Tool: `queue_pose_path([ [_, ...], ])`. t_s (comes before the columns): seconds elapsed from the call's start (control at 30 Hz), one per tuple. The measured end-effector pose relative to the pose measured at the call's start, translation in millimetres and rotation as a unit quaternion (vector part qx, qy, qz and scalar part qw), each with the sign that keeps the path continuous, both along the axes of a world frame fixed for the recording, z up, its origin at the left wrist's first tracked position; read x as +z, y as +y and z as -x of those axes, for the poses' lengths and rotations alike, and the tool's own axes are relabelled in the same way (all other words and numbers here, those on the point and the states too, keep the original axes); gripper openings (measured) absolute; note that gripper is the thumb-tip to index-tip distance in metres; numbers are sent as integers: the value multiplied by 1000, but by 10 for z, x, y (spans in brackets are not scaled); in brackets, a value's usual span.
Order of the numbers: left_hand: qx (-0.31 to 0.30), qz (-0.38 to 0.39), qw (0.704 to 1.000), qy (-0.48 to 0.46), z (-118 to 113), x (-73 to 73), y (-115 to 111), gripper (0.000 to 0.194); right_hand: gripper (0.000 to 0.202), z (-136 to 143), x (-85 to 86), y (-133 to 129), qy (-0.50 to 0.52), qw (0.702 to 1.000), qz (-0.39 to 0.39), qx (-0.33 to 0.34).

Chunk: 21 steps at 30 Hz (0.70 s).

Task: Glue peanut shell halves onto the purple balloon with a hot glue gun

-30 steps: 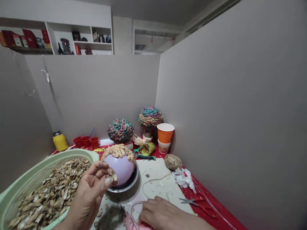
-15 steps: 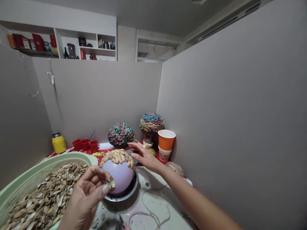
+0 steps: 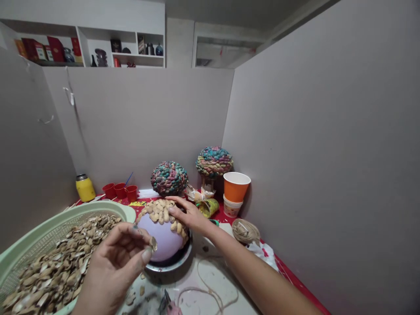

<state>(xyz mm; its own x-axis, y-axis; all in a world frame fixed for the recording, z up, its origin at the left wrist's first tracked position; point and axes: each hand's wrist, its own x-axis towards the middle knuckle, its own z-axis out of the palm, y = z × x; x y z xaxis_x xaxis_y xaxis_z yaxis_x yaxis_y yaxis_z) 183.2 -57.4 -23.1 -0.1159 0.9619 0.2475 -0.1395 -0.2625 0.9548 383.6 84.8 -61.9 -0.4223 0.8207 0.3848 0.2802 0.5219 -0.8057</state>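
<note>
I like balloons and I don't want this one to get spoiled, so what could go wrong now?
The purple balloon might roll or tip, since it sits round in a bowl with the right hand on its shell-covered top. Pressing hard there could knock some shells loose. The small shell might slip too, because the left hand holds it only by the fingertips.

No lettering, label, brand, number or sign is legible; marks on the red boxes (image 3: 55, 49) are too small to read
</note>
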Motion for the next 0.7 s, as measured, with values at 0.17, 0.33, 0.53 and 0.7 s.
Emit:
queue_pose_path([
  [0.17, 67, -81, 982, 158, 2, 23, 19, 14, 46, 50, 13, -61, -3, 998, -17, -65],
  [0.33, 103, -191, 921, 323, -3, -72, 141, 12, 41, 55, -9, -69, -11, 996, -35, -78],
  [0.53, 111, -276, 843, 448, -99, -113, 294, 15, 41, 79, 5, -119, -22, 995, -50, -87],
  [0.7, 125, -312, 791, 512, -180, -116, 353, 13, 41, 87, 10, -134, -30, 994, -61, -89],
])
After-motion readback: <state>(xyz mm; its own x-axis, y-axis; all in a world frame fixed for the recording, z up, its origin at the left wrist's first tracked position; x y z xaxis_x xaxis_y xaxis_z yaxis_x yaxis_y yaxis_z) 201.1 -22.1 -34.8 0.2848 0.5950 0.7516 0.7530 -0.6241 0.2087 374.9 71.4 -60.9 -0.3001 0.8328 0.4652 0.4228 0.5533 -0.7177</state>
